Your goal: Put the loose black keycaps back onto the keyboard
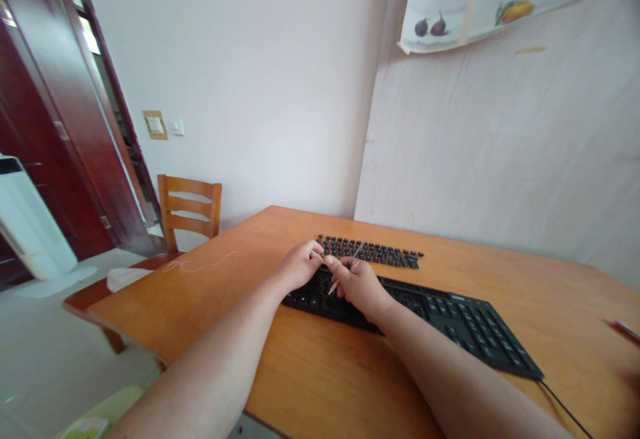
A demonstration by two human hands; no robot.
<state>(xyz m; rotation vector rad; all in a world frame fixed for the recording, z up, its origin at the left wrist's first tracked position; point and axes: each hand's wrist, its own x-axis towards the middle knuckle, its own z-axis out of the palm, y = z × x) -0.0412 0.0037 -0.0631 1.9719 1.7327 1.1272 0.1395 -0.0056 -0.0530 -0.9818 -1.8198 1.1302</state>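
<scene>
A black keyboard (465, 325) lies on the wooden table (210, 305), its cable trailing off to the right. Behind it several loose black keycaps (373, 252) are set out in rows. My left hand (300, 264) rests over the keyboard's left end with its fingers curled and pinched at the fingertips; what it holds is too small to name. My right hand (356, 282) is closed around a thin stick-like tool (334, 286), its tip pointing down at the keyboard's left part. The two hands nearly touch.
A wooden chair (189, 209) stands at the table's far left corner, with a white cloth (125, 277) near it. Walls close in behind and to the right. A white appliance (25, 225) and a dark red door (65, 125) are at left.
</scene>
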